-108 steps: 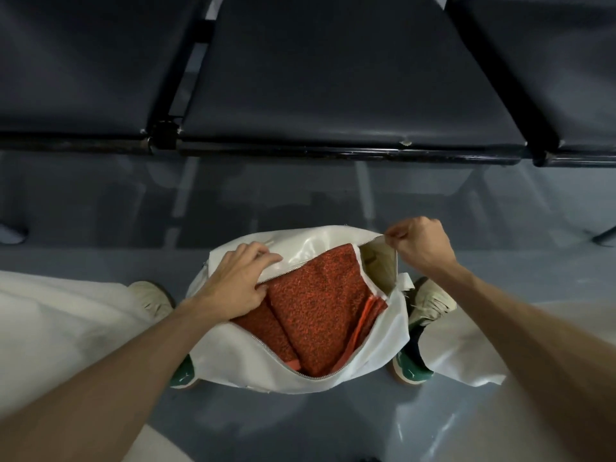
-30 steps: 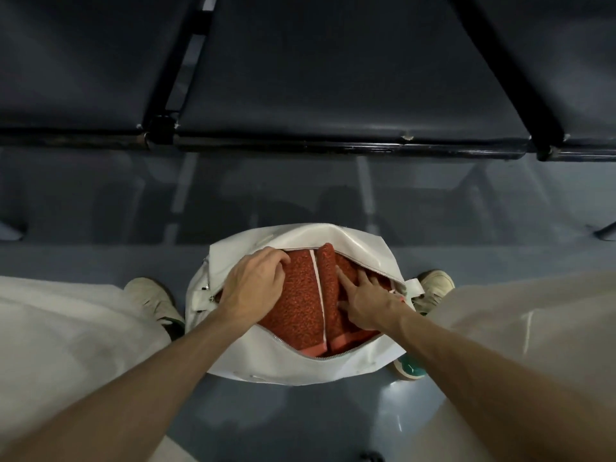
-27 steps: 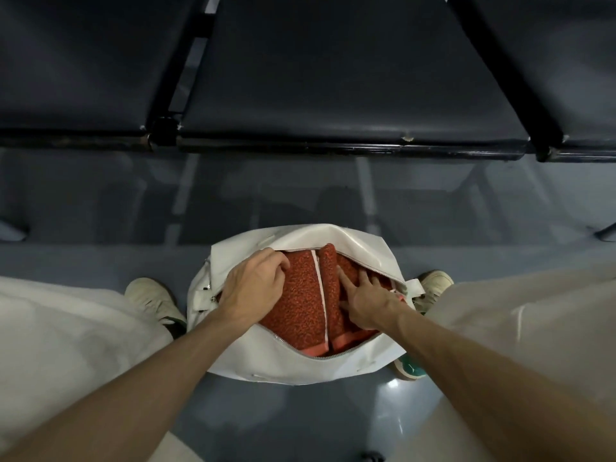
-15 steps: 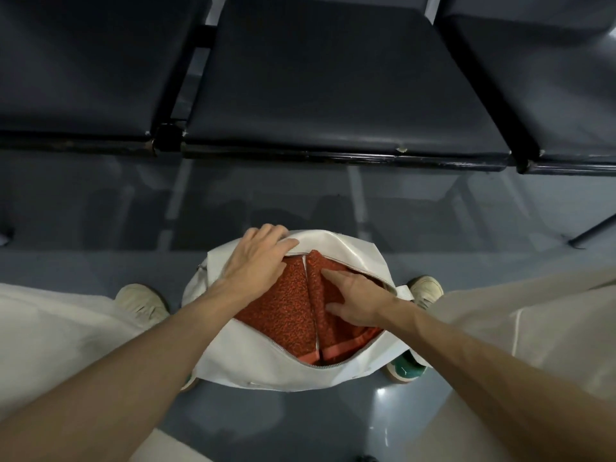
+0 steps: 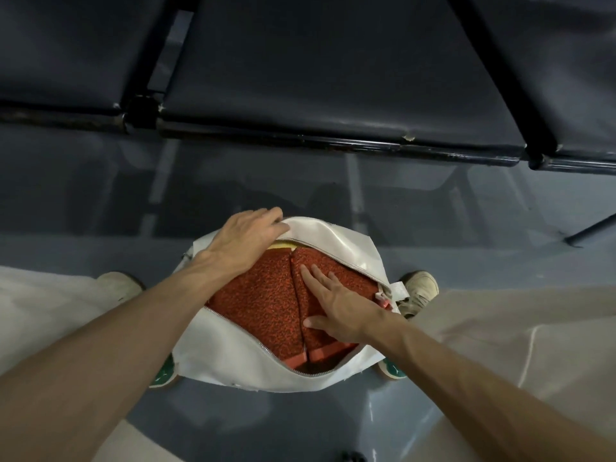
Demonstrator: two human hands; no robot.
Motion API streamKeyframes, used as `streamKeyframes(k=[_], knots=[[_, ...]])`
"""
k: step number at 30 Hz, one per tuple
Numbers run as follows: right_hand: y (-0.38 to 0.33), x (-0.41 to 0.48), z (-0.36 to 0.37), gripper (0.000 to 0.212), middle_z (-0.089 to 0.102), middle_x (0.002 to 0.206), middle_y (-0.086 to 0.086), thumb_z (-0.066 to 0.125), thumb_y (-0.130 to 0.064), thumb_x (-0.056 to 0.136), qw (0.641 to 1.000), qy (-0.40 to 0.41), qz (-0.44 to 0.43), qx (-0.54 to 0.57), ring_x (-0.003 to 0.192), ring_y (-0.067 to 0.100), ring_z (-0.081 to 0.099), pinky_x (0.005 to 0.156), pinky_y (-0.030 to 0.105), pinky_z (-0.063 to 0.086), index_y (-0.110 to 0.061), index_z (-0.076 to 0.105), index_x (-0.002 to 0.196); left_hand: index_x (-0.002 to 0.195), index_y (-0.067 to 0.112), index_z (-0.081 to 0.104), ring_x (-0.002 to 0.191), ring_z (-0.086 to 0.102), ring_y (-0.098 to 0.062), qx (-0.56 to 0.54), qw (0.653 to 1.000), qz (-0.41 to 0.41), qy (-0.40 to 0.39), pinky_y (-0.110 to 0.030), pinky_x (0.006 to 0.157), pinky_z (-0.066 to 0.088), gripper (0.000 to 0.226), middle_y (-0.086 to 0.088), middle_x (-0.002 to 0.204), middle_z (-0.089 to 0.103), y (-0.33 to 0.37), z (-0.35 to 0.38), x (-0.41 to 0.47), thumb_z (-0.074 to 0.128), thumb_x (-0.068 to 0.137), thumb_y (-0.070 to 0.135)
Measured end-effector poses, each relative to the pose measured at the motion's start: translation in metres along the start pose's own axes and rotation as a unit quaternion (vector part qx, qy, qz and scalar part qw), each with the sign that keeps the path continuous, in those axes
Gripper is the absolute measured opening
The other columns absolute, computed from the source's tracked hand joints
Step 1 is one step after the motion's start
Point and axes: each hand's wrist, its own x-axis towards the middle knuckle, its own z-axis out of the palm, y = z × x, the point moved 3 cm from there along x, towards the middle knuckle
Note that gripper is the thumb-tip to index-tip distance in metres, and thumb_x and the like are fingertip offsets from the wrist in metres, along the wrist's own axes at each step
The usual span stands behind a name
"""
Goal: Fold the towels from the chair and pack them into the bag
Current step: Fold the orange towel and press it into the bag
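Observation:
A white zip bag (image 5: 233, 365) stands open on the floor between my feet. Two folded red-orange towels lie side by side inside it, the left towel (image 5: 260, 305) and the right towel (image 5: 336, 271). A strip of yellow cloth (image 5: 283, 245) shows at the bag's far end. My right hand (image 5: 336, 305) lies flat on the right towel with its fingers spread and straight. My left hand (image 5: 246, 238) rests on the bag's far left rim, fingers curled over the white edge.
A row of dark padded chair seats (image 5: 316, 68) runs across the top, with a black metal frame bar (image 5: 333, 145) at the front edge. Grey shiny floor (image 5: 100, 201) lies between chairs and bag. My shoes (image 5: 420, 288) flank the bag.
My left hand has slid from the towels up to the bag's far rim. My right hand has spread flatter on the right towel. The camera has tilted slightly.

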Motion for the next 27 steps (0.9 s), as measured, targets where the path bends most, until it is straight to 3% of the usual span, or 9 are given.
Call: streamKeyframes(k=[3,8,14,18,21,22,24,25,27], knots=[[0.001,0.002,0.004,0.09,-0.016,0.162,0.008,0.053,-0.033,0.099,1.0,0.001,0.013,0.005,0.149,0.034,-0.009,0.119,0.039,0.0,-0.023,-0.019,0.152,0.098,0.01,0.072,0.057,0.063,-0.028,-0.031,0.998,0.002,0.046,-0.035,0.043,0.05,0.023,-0.006,0.073,0.062,-0.002,-0.005,-0.001,0.054,0.089,0.021],[0.002,0.015,0.018,0.088,-0.02,0.161,0.007,0.048,-0.028,0.1,0.998,0.002,0.056,0.006,0.148,0.035,-0.012,0.119,0.057,0.014,-0.024,-0.023,0.151,0.092,0.01,0.07,0.059,0.066,-0.026,-0.061,0.99,-0.026,0.125,-0.036,0.043,0.05,0.039,-0.004,0.073,0.069,0.006,-0.017,0.008,0.04,0.097,0.035],[0.012,0.046,0.022,0.082,-0.015,0.162,0.011,0.043,-0.021,0.099,0.995,0.032,0.097,0.005,0.149,0.033,-0.01,0.118,0.057,0.015,-0.017,-0.02,0.152,0.095,0.018,0.073,0.071,0.069,-0.022,-0.086,0.988,-0.065,0.113,-0.037,0.064,0.054,0.036,0.001,0.081,0.073,0.006,-0.016,0.003,0.044,0.097,0.039],[0.015,0.055,0.013,0.085,-0.006,0.163,0.012,0.044,-0.023,0.094,0.993,0.038,0.108,0.01,0.15,0.029,-0.006,0.118,0.056,0.015,-0.016,-0.016,0.153,0.115,0.023,0.069,0.093,0.067,-0.021,-0.102,0.989,-0.089,0.052,-0.036,0.082,0.046,0.028,0.002,0.104,0.073,0.007,-0.015,-0.01,0.054,0.096,0.037],[0.0,0.033,0.0,0.078,-0.002,0.162,0.019,0.042,-0.024,0.1,0.991,-0.012,0.11,-0.076,0.15,0.033,0.002,0.121,0.047,0.011,-0.004,-0.012,0.153,0.122,0.021,0.064,0.101,0.059,-0.017,-0.13,0.986,-0.097,0.028,-0.028,0.087,0.037,0.035,0.005,0.11,0.068,0.008,-0.023,-0.035,0.05,0.096,0.039],[-0.008,0.024,-0.006,0.075,0.008,0.16,0.022,0.042,-0.026,0.101,0.986,-0.016,0.111,-0.124,0.148,0.036,0.015,0.119,0.044,0.018,0.0,-0.006,0.153,0.116,0.02,0.066,0.097,0.059,-0.016,-0.138,0.983,-0.114,0.048,-0.025,0.084,0.035,0.035,0.006,0.105,0.067,0.009,-0.028,-0.045,0.046,0.094,0.038],[-0.035,0.004,-0.021,0.06,0.042,0.147,0.018,0.046,-0.028,0.099,0.968,0.028,0.088,-0.235,0.131,0.035,0.047,0.101,0.039,0.041,-0.001,0.026,0.149,0.101,0.019,0.068,0.089,0.06,-0.016,-0.162,0.963,-0.2,0.079,-0.026,0.08,0.038,0.029,0.006,0.094,0.066,0.004,-0.038,-0.068,0.044,0.09,0.032],[-0.05,-0.002,-0.029,0.047,0.054,0.136,0.012,0.049,-0.028,0.098,0.956,0.068,0.054,-0.28,0.121,0.031,0.057,0.091,0.037,0.047,-0.007,0.044,0.14,0.097,0.019,0.068,0.086,0.06,-0.018,-0.181,0.946,-0.263,0.061,-0.03,0.079,0.042,0.024,0.005,0.091,0.066,-0.001,-0.04,-0.079,0.047,0.09,0.028],[-0.071,-0.006,-0.033,0.032,0.058,0.126,0.006,0.052,-0.029,0.096,0.951,0.12,-0.023,-0.283,0.116,0.027,0.059,0.085,0.036,0.048,-0.014,0.055,0.124,0.094,0.018,0.066,0.086,0.062,-0.022,-0.2,0.913,-0.355,-0.008,-0.034,0.076,0.047,0.015,0.001,0.09,0.067,-0.01,-0.037,-0.102,0.052,0.09,0.021]])
